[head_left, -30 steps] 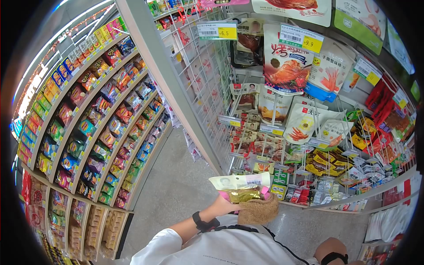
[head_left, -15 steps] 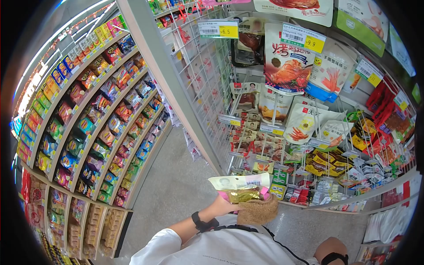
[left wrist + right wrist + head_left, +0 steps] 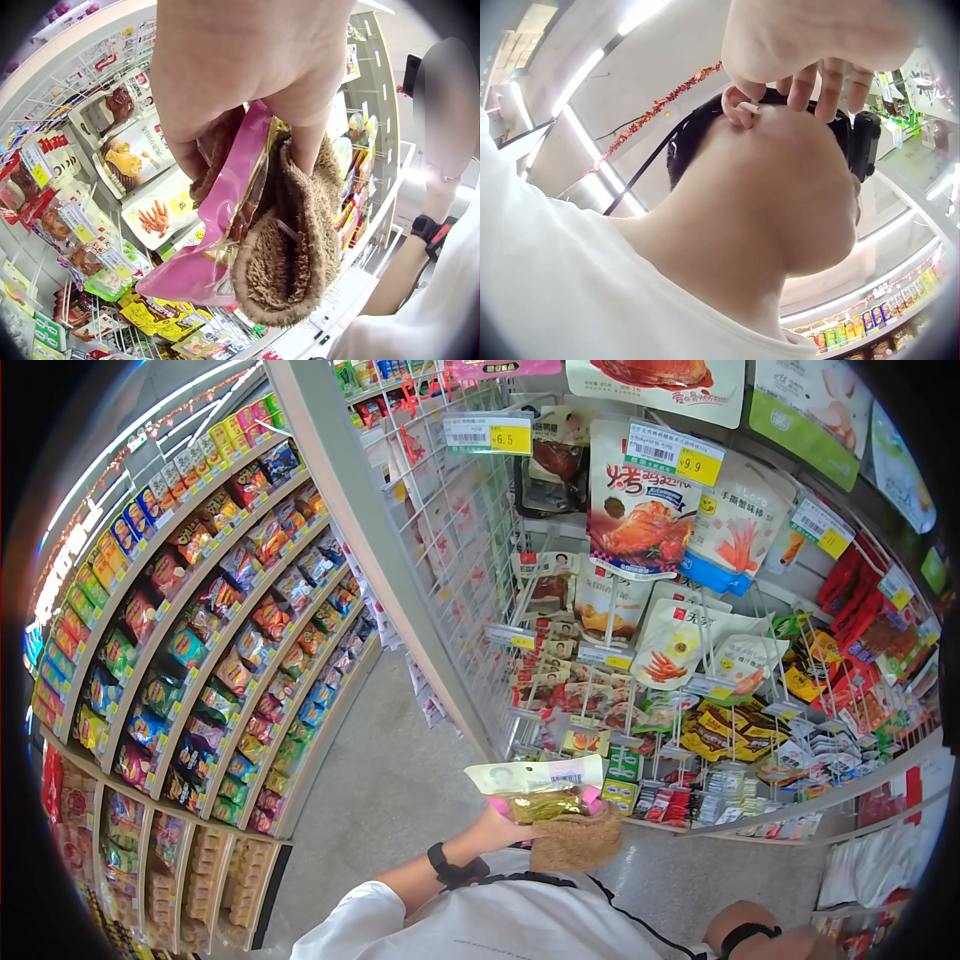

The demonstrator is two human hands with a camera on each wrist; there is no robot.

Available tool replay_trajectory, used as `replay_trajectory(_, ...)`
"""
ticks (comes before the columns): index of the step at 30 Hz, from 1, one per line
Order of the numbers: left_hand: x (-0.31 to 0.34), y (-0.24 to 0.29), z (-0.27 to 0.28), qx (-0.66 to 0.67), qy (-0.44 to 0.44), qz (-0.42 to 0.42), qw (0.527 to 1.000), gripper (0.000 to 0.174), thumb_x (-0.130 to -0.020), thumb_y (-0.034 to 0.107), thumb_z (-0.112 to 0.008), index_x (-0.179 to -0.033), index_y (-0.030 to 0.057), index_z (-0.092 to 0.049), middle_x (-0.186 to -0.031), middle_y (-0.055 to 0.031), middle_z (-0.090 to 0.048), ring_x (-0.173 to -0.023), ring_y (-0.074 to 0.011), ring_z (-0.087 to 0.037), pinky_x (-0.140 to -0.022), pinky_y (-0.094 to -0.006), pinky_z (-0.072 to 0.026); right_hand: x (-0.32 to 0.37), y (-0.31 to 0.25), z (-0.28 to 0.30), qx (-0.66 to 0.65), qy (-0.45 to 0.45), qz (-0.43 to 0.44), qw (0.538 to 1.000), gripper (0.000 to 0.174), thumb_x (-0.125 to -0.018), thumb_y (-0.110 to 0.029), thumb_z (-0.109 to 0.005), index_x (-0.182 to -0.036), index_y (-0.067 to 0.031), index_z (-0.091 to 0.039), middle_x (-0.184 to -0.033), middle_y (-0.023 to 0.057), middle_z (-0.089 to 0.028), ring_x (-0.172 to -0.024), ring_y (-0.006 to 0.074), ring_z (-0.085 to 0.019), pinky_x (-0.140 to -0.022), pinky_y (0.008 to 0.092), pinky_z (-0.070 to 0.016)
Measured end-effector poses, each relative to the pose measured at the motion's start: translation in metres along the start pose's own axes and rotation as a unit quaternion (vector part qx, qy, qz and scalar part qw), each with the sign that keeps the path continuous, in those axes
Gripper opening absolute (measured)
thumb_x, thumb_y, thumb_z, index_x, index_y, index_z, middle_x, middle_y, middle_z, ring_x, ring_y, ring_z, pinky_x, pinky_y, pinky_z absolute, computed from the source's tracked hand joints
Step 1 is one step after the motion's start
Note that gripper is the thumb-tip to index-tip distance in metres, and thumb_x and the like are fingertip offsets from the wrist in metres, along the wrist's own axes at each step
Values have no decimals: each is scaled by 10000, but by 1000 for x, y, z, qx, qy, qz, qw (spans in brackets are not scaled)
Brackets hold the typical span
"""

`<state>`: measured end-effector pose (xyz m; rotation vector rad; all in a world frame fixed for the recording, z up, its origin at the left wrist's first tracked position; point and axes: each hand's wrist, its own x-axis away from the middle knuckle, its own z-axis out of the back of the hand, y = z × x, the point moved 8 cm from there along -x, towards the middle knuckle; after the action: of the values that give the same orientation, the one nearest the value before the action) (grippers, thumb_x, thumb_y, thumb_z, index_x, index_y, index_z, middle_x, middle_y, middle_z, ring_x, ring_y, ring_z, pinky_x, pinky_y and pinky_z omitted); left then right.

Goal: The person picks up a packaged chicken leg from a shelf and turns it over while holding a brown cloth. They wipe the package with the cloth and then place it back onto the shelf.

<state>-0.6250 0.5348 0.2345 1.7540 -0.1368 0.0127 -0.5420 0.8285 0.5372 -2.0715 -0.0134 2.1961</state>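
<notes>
Leftmost, long shelves (image 3: 200, 640) of bright snack bags line the aisle, their print too small to read. Next, a white post (image 3: 370, 540) edges a wire rack (image 3: 450, 550) hung with packets. A yellow-and-white price tag (image 3: 488, 432) at its top reads 6.5.

Low in the middle, before the person's chest, the left hand (image 3: 497, 825) has fingers and thumb curled round two things together. One is a snack packet (image 3: 540, 788) with a white barcoded header, gold front and pink back. The other is a brown fluffy pouch (image 3: 575, 838) pressed under it. The packet's small print cannot be read, and it hides some of the lowest hanging packs behind it.

Further right, a second tag (image 3: 676, 455) reads 9.9, above a roast-meat bag (image 3: 640, 510) marked with a large red 烤. Red packets (image 3: 850, 585) hang at the far right.

The right hand (image 3: 810, 45) is up beside the ear, fingers bent near a black head mount (image 3: 859, 142). Whether it grips anything cannot be told.
</notes>
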Motion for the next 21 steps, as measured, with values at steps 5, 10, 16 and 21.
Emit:
replay_trajectory(5,1,-9,5,8,6,-28,1000,541,-743,7,-748,-1229,11,-509,-1096,-38,-618,-865,-83,-583,-678,-233,-501,24,61,34,419,204,-163,870,299,-878,-245,-556,-655,-49,-526,-644,19,-547,-571,208,-553,-521,347,-462)
replay_trajectory(10,-9,4,0,40,42,-37,998,531,-740,-3,-746,-1219,8,-518,-1160,-64,-602,-974,-138,-595,-821,-286,-507,147,128,58,518,-34,-586,622,697,-735,-302,-745,-1286,-9,-433,-1267,237,-451,-1176,378,-449,-914,510,-417)
replay_trajectory(16,-22,16,-9,-7,61,-107,992,548,-736,-13,-744,-1229,-3,-505,-1180,-78,-593,-1038,-161,-577,-903,-316,-475,186,143,67,677,12,-515,525,926,-716,-337,-766,-1406,16,-259,-1400,308,-263,-1238,465,-362,-985,525,-346)
replay_trajectory(21,-19,21,-30,22,24,-47,998,556,-735,-13,-747,-1232,-13,-499,-1179,-80,-591,-1030,-155,-577,-881,-305,-486,210,138,81,712,50,-486,505,1126,-661,-388,-817,-1421,66,-121,-1353,348,-302,-1224,484,-371,-1006,509,-337)
